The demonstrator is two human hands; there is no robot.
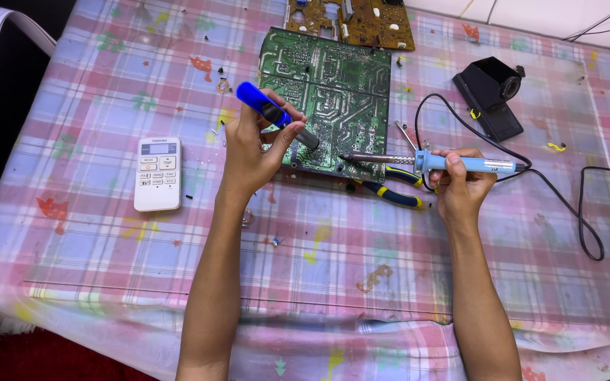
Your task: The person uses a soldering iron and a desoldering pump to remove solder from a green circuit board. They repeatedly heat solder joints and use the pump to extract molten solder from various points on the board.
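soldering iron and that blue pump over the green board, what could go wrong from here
The soldering iron in the right hand has its tip at the green circuit board edge, close to the left hand holding the blue desoldering pump; a slip might burn the fingers. Its black cord loops loosely across the tablecloth and could snag. The pliers lie just under the tip and might get heated.

A single head-worn camera looks steeply down from the near edge of the pink-and-blue plaid cloth-covered table (107,268), fairly close. It faces the far side, where the green rectangular circuit board (333,85) lies centred, both forearms entering from below.
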